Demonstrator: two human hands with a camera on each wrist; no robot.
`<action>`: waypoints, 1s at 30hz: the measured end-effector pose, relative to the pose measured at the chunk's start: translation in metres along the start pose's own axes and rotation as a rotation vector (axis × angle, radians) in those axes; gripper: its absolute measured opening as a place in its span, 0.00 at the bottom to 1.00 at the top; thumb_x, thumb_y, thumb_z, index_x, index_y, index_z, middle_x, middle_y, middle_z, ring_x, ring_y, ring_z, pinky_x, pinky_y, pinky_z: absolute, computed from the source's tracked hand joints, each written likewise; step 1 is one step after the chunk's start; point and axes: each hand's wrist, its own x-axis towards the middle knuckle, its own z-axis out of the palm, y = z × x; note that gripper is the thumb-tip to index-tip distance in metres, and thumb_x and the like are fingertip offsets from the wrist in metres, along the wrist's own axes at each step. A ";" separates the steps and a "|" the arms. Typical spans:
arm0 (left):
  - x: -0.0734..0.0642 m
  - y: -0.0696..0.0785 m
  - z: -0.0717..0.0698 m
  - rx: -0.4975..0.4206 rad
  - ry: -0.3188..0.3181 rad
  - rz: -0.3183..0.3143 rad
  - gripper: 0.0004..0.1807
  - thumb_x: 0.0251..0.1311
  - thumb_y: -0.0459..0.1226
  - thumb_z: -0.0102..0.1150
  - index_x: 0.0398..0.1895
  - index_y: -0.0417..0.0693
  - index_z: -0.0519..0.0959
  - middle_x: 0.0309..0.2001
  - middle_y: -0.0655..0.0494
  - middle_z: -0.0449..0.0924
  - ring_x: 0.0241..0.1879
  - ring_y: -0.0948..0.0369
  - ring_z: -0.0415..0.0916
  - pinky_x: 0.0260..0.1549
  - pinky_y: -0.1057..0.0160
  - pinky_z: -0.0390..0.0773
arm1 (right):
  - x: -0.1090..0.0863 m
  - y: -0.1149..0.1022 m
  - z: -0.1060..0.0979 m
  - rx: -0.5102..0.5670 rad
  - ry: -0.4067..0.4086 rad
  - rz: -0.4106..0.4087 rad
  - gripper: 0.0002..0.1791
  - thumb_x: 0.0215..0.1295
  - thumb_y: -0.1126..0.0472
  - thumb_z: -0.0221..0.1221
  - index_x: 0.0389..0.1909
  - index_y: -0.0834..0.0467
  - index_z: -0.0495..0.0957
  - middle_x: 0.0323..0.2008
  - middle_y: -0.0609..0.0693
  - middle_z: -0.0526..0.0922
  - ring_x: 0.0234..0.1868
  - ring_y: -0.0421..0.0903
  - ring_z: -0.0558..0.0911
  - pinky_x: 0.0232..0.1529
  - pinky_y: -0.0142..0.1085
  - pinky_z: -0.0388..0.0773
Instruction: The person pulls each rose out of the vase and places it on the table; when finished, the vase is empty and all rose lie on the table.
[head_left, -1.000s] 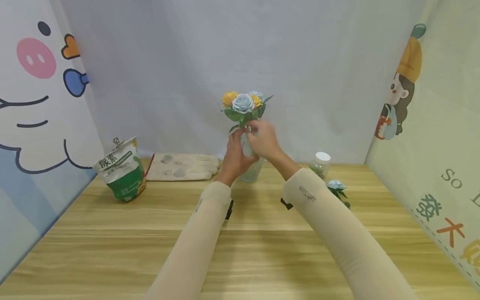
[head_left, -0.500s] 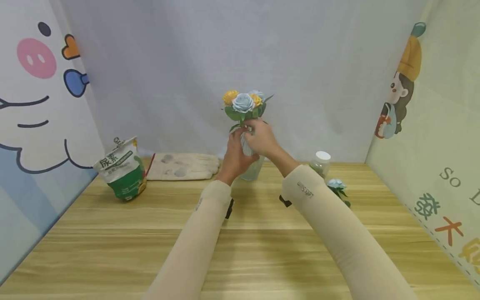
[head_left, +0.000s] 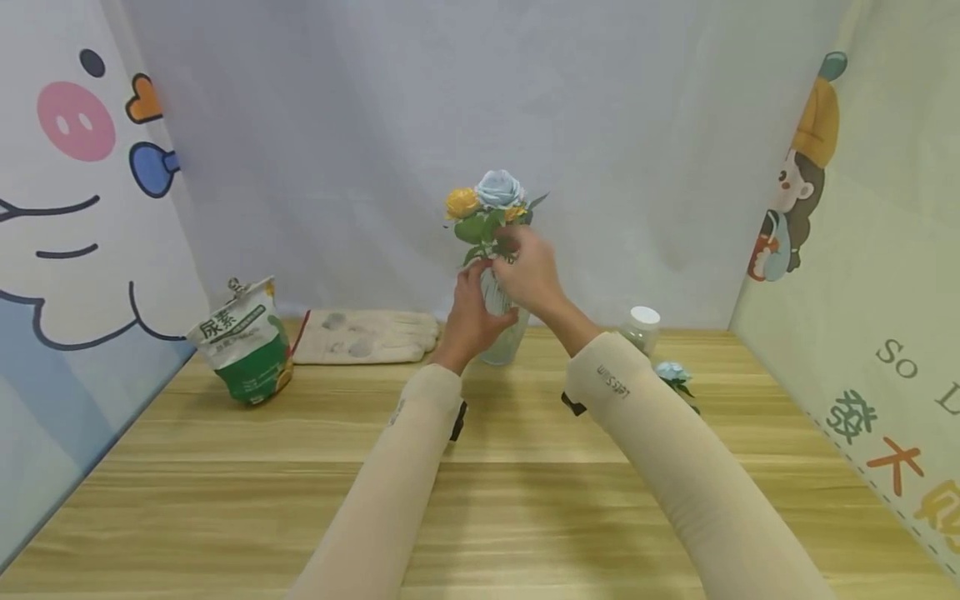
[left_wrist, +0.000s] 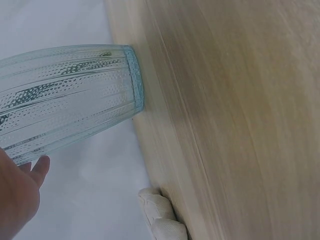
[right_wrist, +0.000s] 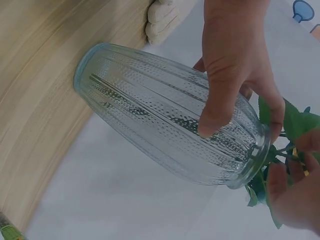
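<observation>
A ribbed, clear glass vase stands upright at the back of the table. My left hand grips its upper part; in the right wrist view the thumb lies across the ribbed glass. Just above the rim my right hand pinches the green stem of a light blue artificial rose. Its bloom rises over the other flowers, a yellow rose on the left and another yellow rose, partly covered, on the right. Green leaves spread above the vase mouth.
Left of the vase lie a white work glove and a clipped green-and-white bag. To the right are a white-lidded jar and a loose blue rose, partly behind the right sleeve. A pale curtain hangs behind.
The front blue rose has risen and shifted slightly right, now covering the rear blue bloom and part of one yellow rose. My right hand moved up slightly; the left stayed on the vase.
</observation>
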 end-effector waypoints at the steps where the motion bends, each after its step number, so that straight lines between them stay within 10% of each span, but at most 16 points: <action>1: 0.000 0.001 0.000 -0.003 -0.003 -0.002 0.45 0.53 0.40 0.72 0.70 0.52 0.55 0.67 0.38 0.56 0.66 0.43 0.60 0.63 0.45 0.67 | 0.001 0.000 -0.001 0.004 0.031 -0.018 0.22 0.57 0.71 0.57 0.55 0.66 0.77 0.53 0.60 0.80 0.52 0.55 0.79 0.52 0.44 0.76; 14: -0.001 0.004 0.002 -0.054 0.003 0.003 0.43 0.54 0.41 0.72 0.70 0.57 0.56 0.67 0.40 0.57 0.65 0.43 0.63 0.59 0.44 0.70 | 0.016 -0.010 -0.028 0.058 0.419 -0.318 0.22 0.54 0.76 0.59 0.53 0.69 0.76 0.52 0.60 0.79 0.48 0.57 0.82 0.41 0.48 0.79; 30: -0.004 0.005 -0.002 -0.043 -0.033 -0.034 0.43 0.57 0.44 0.69 0.71 0.60 0.54 0.69 0.42 0.55 0.68 0.44 0.59 0.59 0.43 0.70 | 0.017 -0.039 -0.077 0.209 0.602 -0.215 0.18 0.57 0.74 0.65 0.50 0.66 0.78 0.49 0.53 0.81 0.38 0.48 0.84 0.35 0.27 0.76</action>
